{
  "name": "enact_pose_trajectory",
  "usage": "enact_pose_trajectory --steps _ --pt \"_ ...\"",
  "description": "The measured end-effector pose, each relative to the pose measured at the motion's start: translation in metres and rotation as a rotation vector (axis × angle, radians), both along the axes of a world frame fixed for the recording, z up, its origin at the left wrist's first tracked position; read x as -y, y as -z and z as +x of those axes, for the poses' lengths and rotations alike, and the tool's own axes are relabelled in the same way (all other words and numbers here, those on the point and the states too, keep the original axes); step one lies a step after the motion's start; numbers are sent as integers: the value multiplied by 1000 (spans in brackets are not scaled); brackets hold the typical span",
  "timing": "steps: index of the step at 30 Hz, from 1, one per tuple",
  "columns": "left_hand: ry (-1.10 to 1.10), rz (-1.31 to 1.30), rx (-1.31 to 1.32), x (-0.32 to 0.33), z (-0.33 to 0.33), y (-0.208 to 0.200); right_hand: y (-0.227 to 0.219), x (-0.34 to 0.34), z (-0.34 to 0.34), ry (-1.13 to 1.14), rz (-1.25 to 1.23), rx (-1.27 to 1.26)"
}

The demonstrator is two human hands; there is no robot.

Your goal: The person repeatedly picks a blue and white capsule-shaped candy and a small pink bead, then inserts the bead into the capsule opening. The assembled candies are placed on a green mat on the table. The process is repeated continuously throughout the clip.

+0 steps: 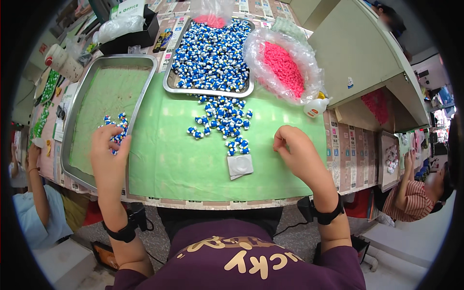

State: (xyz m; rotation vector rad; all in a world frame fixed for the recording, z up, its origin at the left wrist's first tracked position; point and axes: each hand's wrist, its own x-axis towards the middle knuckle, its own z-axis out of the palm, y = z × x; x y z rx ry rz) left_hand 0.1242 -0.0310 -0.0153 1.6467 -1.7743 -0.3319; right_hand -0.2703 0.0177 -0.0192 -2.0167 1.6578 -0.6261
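Note:
My left hand [109, 152] hovers over the right side of the left metal tray [66, 145], its thumb and fingers curved but apart. Beside its fingers lies a small group of blue-and-white figurines [122, 118]. Over the green cloth, my right hand [299, 150] has its fingers curled in toward the thumb; whether a small piece is between them is hidden. Between my hands sits a grey square pad [240, 166] with a round mark. Loose figurines [224, 116] trail from the full metal tray [208, 93] down to that pad.
A clear plastic bag [314, 50] of pink pieces [282, 67] stands right of the full tray, next to a small white bottle [316, 107]. A grey cabinet [357, 58] borders the right. A black box [140, 36] stands back left. Other people sit at both sides.

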Motion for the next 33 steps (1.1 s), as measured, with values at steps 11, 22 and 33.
enact_pose_trajectory --steps 11,22,33 --pt "499 140 136 15 -99 14 -3 -9 6 -71 -68 -140" --pt "394 279 -255 5 -96 -3 -3 -38 0 8 24 176" --pt "513 505 -970 -37 -105 -20 8 -38 14 -21 -15 61"
